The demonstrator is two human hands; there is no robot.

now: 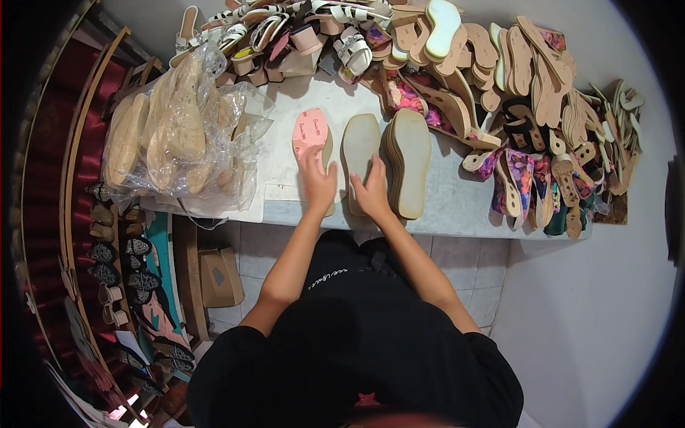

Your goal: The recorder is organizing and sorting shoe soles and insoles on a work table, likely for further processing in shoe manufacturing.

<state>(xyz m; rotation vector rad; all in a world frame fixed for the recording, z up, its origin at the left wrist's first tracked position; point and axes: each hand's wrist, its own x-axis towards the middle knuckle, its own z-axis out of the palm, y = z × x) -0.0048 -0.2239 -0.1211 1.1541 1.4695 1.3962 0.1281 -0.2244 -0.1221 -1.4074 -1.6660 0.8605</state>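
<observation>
Our left hand [318, 182] lies flat on the pink foam insole [310, 133], our right hand [372, 189] flat on the beige sole [359, 143]; both lie lengthwise, pointing away across the grey counter [457, 200].

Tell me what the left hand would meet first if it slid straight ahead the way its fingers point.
The left hand already touches the pink insole. Straight on past it lies bare tabletop, then probably the pile of pale sandals at the far edge; depth is unclear.
</observation>
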